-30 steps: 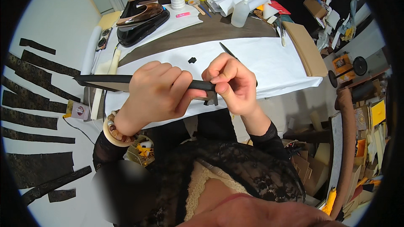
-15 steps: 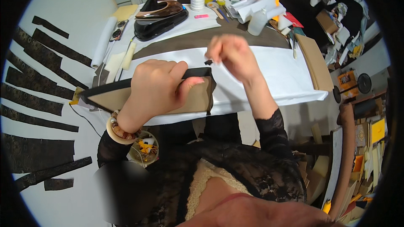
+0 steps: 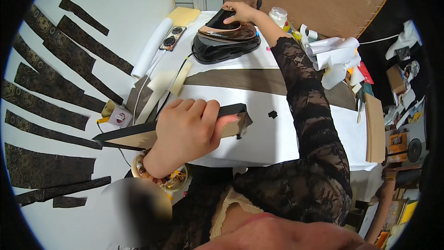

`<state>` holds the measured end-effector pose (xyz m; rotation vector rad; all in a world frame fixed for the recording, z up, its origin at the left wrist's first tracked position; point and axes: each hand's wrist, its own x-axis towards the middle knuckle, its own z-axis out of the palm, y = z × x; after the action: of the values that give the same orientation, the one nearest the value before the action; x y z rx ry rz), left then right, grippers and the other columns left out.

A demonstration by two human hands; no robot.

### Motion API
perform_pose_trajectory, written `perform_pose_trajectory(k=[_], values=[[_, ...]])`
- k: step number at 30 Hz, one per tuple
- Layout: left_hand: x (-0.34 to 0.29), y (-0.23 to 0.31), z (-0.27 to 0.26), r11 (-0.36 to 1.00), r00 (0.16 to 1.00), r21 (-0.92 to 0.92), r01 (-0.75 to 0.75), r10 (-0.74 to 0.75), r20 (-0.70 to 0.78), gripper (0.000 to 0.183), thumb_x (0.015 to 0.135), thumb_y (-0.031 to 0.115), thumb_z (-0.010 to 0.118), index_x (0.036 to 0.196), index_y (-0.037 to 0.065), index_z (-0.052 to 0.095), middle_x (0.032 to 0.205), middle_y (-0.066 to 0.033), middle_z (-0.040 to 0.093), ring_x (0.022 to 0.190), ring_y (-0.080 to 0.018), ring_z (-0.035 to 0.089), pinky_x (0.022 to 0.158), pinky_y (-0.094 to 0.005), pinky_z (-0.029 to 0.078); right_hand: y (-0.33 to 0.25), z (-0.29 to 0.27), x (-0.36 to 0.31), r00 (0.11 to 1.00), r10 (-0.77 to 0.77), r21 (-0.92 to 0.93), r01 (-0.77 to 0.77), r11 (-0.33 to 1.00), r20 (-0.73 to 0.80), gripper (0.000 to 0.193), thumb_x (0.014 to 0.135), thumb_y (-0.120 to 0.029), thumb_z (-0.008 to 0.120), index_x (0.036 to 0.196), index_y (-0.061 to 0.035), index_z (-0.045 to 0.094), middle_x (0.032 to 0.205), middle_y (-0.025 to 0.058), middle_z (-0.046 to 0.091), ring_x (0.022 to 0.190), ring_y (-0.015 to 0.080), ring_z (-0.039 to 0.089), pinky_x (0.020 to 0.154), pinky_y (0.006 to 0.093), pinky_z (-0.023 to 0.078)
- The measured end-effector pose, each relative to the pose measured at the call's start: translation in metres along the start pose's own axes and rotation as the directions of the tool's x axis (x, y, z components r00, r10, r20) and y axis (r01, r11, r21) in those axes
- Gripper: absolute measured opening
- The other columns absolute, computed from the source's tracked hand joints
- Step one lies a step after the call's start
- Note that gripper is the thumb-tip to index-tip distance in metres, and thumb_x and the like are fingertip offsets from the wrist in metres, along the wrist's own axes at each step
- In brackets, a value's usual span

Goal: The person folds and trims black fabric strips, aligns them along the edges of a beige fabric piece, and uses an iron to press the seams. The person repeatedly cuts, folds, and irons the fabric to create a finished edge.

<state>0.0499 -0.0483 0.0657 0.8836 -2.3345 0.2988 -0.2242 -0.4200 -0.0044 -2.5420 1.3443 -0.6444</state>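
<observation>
My left hand (image 3: 187, 127), with a beaded bracelet and a pale bangle at its wrist, is closed around a beige board with black fabric-wrapped edges (image 3: 127, 134). The board stands tilted on edge above the table, and loose dark fabric hangs at its right end. At the back of the table my right hand (image 3: 240, 13) curls round the handle of a black and copper-brown iron (image 3: 231, 32). Beneath the iron is its black stand (image 3: 226, 50). A small black fabric scrap (image 3: 273, 114) lies on the white table covering (image 3: 259, 141), right of the board.
Dark patterned fabric strips (image 3: 64, 97) hang on the left wall. A white roll (image 3: 152, 48) and a power strip (image 3: 172, 38) lie at the back left. White paper rolls (image 3: 330, 51) and a plastic bottle (image 3: 334, 76) crowd the right. Beige boards (image 3: 373, 127) edge the table.
My right hand has moved up and away to the iron and taken its handle. The small black scrap it held now lies on the table. My left hand still holds the board, now tilted differently.
</observation>
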Motion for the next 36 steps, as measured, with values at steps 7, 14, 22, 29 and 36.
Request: perform_pose_trajectory(k=[7, 14, 22, 29, 36], values=[[-0.012, -0.015, 0.008, 0.986, 0.990, 0.104, -0.133, 0.137, -0.033, 0.038, 0.076, 0.035, 0.079, 0.073, 0.007, 0.054, 0.058, -0.0010, 0.044, 0.049, -0.0191, 0.047, 0.046, -0.0298, 0.036, -0.050, -0.031, -0.048, 0.898, -0.121, -0.032, 0.119, 0.992, -0.423, 0.052, 0.071, -0.034, 0.086, 0.106, -0.0066, 0.059, 0.090, 0.0079, 0.066, 0.084, 0.0214, 0.063, 0.074, 0.0334, 0.051], [-0.016, -0.002, -0.010, 0.947, 0.957, 0.157, -0.279, 0.287, -0.029, 0.037, 0.077, 0.036, 0.077, 0.077, 0.004, 0.057, 0.059, -0.0012, 0.046, 0.049, -0.0178, 0.045, 0.047, -0.0279, 0.036, -0.152, -0.105, -0.242, 0.742, 0.304, 0.760, 0.405, 0.508, -0.598, 0.046, 0.077, -0.032, 0.082, 0.101, -0.0032, 0.055, 0.081, 0.0069, 0.063, 0.048, 0.0110, 0.050, 0.048, 0.0265, 0.042], [-0.017, 0.031, -0.019, 0.866, 0.886, 0.197, -0.460, 0.463, 0.029, 0.041, 0.075, 0.039, 0.078, 0.081, 0.004, 0.058, 0.062, -0.0005, 0.047, 0.053, -0.0152, 0.046, 0.049, -0.0259, 0.037, -0.233, -0.079, -0.395, 0.565, 0.382, 0.678, 0.538, 0.501, -0.731, 0.057, 0.070, -0.038, 0.085, 0.103, -0.0023, 0.054, 0.085, 0.0087, 0.063, 0.058, 0.0138, 0.054, 0.057, 0.0287, 0.045], [-0.023, 0.056, -0.029, 0.849, 0.863, 0.163, -0.502, 0.503, 0.037, 0.037, 0.073, 0.033, 0.079, 0.082, 0.003, 0.059, 0.063, -0.0001, 0.047, 0.056, -0.0152, 0.047, 0.052, -0.0266, 0.036, -0.259, -0.071, -0.429, 0.488, 0.246, 0.514, 0.549, 0.659, -0.837, 0.067, 0.065, -0.043, 0.087, 0.104, -0.0014, 0.053, 0.088, 0.0103, 0.064, 0.067, 0.0163, 0.058, 0.065, 0.0306, 0.048], [-0.030, 0.064, -0.032, 0.886, 0.893, 0.113, -0.449, 0.447, 0.041, 0.034, 0.072, 0.031, 0.079, 0.080, 0.004, 0.058, 0.064, -0.0002, 0.046, 0.058, -0.0162, 0.048, 0.055, -0.0282, 0.037, -0.267, -0.066, -0.438, 0.460, 0.152, 0.418, 0.560, 0.715, -0.875, 0.077, 0.059, -0.049, 0.089, 0.106, -0.0006, 0.052, 0.092, 0.0119, 0.064, 0.076, 0.0187, 0.061, 0.073, 0.0325, 0.051]])
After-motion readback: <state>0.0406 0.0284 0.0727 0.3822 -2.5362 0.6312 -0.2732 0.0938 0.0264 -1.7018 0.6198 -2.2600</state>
